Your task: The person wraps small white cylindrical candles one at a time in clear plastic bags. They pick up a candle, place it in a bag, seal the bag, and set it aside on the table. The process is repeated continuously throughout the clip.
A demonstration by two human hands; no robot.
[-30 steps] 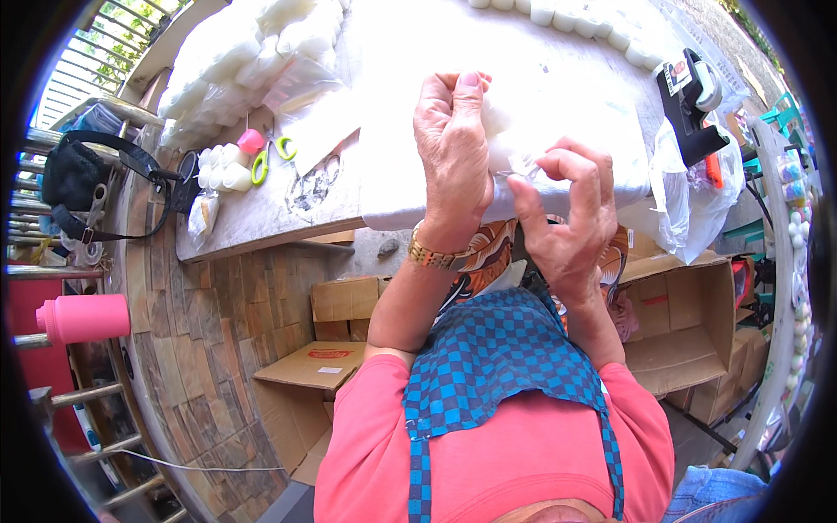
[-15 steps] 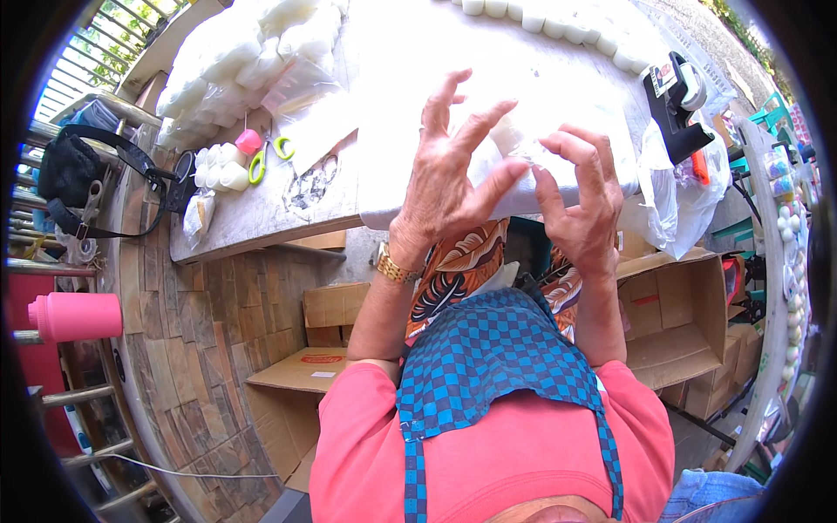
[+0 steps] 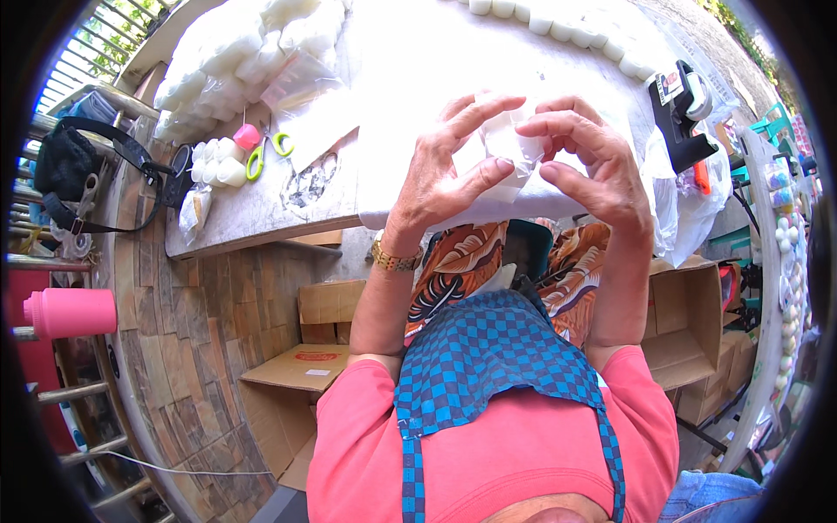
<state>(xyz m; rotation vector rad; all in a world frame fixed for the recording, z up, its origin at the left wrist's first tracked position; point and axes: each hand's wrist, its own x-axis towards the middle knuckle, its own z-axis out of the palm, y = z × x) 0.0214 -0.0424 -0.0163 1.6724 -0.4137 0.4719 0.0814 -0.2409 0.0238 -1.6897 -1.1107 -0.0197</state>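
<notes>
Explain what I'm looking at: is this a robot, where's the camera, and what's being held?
No robot: a person works with two bare hands. A wide fisheye camera worn on the head looks down, so straight edges bend. The left hand and right hand curl their fingers around a small whitish thing with what looks like clear film; the grip itself is unclear. On the table are a heap of white rounded pieces, green-handled scissors and what looks like a black tape dispenser.

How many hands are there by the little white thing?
2. The left hand is at the left of the white thing, with a gold band around its wrist; the right hand is at its right. No other hands show.
</notes>
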